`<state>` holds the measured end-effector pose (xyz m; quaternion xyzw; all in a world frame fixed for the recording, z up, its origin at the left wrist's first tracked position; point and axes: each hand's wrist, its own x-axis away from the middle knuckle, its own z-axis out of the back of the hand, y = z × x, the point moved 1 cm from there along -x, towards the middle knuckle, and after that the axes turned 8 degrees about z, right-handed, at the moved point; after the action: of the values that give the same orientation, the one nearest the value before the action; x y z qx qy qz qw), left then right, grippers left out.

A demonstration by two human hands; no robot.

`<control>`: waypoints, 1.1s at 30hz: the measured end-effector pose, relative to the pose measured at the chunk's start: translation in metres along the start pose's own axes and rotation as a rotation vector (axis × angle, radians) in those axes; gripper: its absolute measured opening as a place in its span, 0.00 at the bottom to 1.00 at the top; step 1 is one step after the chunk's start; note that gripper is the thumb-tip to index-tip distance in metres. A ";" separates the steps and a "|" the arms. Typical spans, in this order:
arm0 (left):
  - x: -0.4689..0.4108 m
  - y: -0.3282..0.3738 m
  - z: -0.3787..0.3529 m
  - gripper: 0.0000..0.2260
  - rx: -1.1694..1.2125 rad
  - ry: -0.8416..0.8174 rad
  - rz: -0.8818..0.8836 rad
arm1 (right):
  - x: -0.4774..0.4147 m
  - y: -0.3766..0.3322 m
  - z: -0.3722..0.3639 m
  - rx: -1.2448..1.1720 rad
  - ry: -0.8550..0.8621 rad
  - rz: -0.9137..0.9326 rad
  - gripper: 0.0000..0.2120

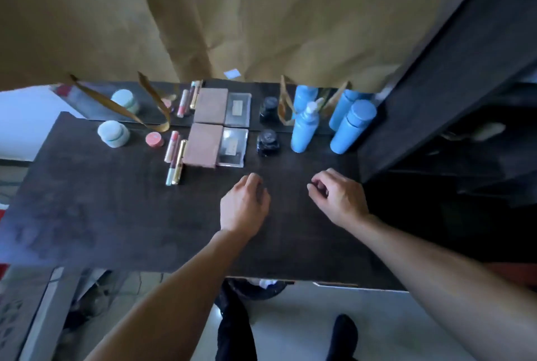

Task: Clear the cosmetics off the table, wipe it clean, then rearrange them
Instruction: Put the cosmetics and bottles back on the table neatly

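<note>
A: So, both hands are empty? The left hand (244, 204) looks loosely curled, the right hand (337, 195) half-closed on nothing.

B: Yes. The cosmetics sit lined along the table's (116, 215) far edge. Start with the black jar (268, 143), nearest; grip its sides and lift straight.

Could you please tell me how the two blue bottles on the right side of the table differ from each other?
The left blue bottle ends in a narrow white spray-type nozzle, while the right blue bottle has a wide, flat blue cap. The left one looks slimmer and tapers towards its top; the right one is a stouter, even cylinder. The left one stands nearer the black jar. Both are light blue, upright, and stand by the mirror.
</note>
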<state>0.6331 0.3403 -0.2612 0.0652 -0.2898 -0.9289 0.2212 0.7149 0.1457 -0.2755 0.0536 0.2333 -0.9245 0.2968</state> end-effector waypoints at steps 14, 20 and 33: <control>0.094 0.179 -0.193 0.07 -0.016 -0.233 -0.133 | 0.138 0.234 0.059 0.080 -0.295 -0.292 0.12; 0.043 0.187 -0.282 0.14 -0.156 -0.368 -0.061 | 0.124 0.293 0.007 0.181 -0.308 -0.365 0.19; -0.054 0.204 -0.389 0.21 -0.370 -0.301 -0.121 | 0.169 0.336 -0.061 0.308 -0.126 -0.242 0.25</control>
<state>0.8542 0.0164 -0.4661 -0.0984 -0.1400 -0.9769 0.1279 0.7667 -0.1548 -0.5041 0.0118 0.0750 -0.9796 0.1860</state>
